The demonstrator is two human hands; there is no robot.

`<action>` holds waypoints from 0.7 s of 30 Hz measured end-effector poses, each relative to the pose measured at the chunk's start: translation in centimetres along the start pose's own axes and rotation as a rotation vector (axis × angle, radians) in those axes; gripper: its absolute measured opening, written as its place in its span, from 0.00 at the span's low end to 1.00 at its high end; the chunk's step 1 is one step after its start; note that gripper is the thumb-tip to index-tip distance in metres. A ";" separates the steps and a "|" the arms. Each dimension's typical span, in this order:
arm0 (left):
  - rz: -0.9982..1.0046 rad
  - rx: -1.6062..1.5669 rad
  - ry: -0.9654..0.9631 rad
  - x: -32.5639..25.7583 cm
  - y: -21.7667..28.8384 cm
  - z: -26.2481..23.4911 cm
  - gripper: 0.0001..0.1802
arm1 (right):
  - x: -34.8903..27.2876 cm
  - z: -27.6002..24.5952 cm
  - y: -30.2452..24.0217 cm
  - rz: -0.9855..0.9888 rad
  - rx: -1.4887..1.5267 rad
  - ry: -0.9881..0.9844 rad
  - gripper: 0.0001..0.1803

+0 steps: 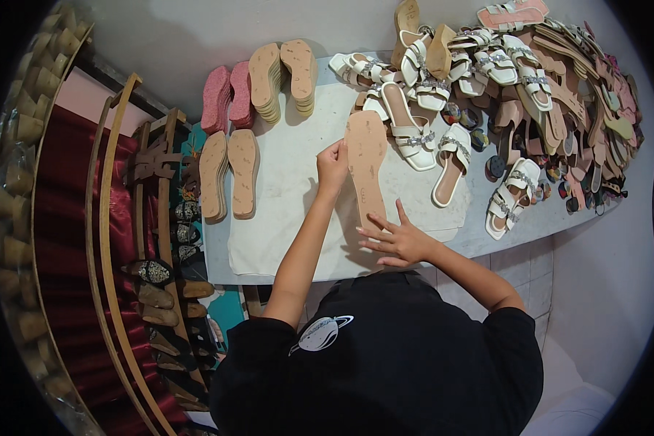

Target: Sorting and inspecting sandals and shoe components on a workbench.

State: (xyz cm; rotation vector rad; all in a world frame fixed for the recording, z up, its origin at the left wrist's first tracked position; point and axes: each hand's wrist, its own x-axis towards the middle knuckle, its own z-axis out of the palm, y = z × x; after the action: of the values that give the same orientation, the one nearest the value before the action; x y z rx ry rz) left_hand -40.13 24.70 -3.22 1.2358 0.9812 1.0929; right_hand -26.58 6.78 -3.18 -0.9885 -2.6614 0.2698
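Note:
A tan shoe insole (pixel 367 156) with small printed marks stands out over the middle of the table, its wider end away from me. My left hand (pixel 332 168) is closed on its left edge, near the wide part. Fingers spread, my right hand (pixel 398 240) lies against the narrow heel end and is not wrapped round it. Whether more than one insole is stacked there, I cannot tell. Just right of the insole lie a white strappy sandal (pixel 412 138) and another white sandal (pixel 453 163).
Stacked tan insoles (pixel 265 73), pink insoles (pixel 216 98) and more tan stacks (pixel 243 171) stand at the table's left. A large heap of sandals (pixel 559 94) covers the right side. A wooden rack (pixel 109 218) with shoes stands left of the table (pixel 261 265).

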 end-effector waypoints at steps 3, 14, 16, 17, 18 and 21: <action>0.002 0.032 0.046 0.5 0.7 -1.0 0.15 | 1.0 -0.2 -0.2 0.043 -0.038 0.195 0.32; 0.007 -0.028 0.141 2.5 2.9 -4.7 0.16 | 8.4 1.0 1.6 0.554 -0.032 0.465 0.58; 0.020 -0.030 0.152 3.0 3.0 -5.4 0.16 | 9.3 1.1 1.7 0.543 -0.020 0.458 0.58; 0.031 -0.031 0.157 3.4 3.1 -5.9 0.16 | 9.8 1.1 1.8 0.538 -0.009 0.453 0.59; 0.038 -0.031 0.165 3.7 2.9 -6.5 0.16 | 10.4 1.3 2.0 0.528 -0.010 0.454 0.59; 0.064 -0.064 0.199 5.1 3.0 -8.3 0.16 | 12.4 2.0 3.0 0.530 -0.018 0.548 0.58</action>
State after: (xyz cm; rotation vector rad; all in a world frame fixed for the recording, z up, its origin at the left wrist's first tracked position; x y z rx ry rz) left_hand -47.42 31.46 -0.95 1.1288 1.0534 1.3074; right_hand -34.39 17.00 -3.41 -1.5086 -1.8890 0.0624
